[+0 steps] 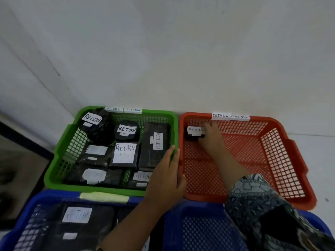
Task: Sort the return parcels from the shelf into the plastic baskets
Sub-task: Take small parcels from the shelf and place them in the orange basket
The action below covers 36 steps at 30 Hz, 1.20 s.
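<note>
Small black parcel point(192, 137), white label reading RETURN, sits in the far left corner of the orange basket point(282, 129), close against the mesh wall. We cannot tell whether it rests on the basket floor.

Right hand point(211, 136) reaches into that basket and grips the parcel's right end. Its fingers point(207, 125) come over the top edge, the thumb sits below, and both are clamped on the parcel. Patterned sleeve point(262, 205) covers the forearm. The rest of the orange basket shows only mesh.

Left hand point(166, 171) lies flat on the right rim of the green basket point(59, 160). The fingers are straight and together and grip nothing. The thumb points toward the orange basket's near left corner.

The green basket stands just beside the orange one, rims nearly touching. We count two round black parcels point(126, 132) at its back and several flat black parcels point(125, 154) in front, most labelled RETURN.

A paper strip point(123, 109) reading RETURN / OVERDUE sits on the green basket's far rim. A like strip point(230, 116) sits on the orange rim.

Nearest us are two blue baskets. The left one point(45, 194) holds black parcels. The right one point(199, 230) is partly under the sleeve.

A white wall point(181, 51) stands behind, and a pale surface point(319, 151) lies to the right.
</note>
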### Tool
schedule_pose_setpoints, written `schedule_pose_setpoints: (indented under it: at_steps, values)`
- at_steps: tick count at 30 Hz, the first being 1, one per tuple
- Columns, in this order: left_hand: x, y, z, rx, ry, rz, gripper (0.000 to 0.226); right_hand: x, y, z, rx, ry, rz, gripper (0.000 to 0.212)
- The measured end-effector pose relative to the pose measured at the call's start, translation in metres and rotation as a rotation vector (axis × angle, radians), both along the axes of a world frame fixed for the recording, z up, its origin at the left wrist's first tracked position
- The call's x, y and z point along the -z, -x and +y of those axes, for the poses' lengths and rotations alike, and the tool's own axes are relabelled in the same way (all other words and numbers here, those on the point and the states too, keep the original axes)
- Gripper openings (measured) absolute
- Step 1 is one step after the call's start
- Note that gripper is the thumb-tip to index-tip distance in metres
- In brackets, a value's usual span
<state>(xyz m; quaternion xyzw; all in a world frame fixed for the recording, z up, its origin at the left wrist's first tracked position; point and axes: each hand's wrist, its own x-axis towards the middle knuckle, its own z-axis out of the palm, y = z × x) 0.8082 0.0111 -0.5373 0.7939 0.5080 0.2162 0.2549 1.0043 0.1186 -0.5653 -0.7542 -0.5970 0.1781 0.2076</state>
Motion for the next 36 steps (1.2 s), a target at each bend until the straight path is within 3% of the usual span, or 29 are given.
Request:
schedule_pose_setpoints:
  at_steps: [13, 17, 22, 29, 36]
  values:
    - [-0.007, 0.0, -0.002, 0.008, -0.023, 0.021, 0.071, -0.013, 0.005, -0.011, -0.015, -0.01, -0.009, 0.046]
    - [-0.024, 0.005, -0.002, 0.042, -0.044, 0.055, 0.07, -0.037, 0.006, -0.031, 0.055, -0.051, 0.025, 0.049]
    - [-0.052, 0.028, -0.019, 0.057, -0.121, 0.051, 0.067, -0.079, 0.021, -0.068, 0.065, -0.088, -0.083, 0.049]
    - [-0.079, 0.105, -0.081, 0.09, -0.222, 0.083, 0.067, -0.146, 0.114, -0.139, -0.09, -0.186, -0.168, 0.051]
    - [-0.102, 0.243, -0.152, -0.004, -0.326, 0.127, 0.063, -0.192, 0.264, -0.22, -0.23, -0.27, -0.202, 0.055]
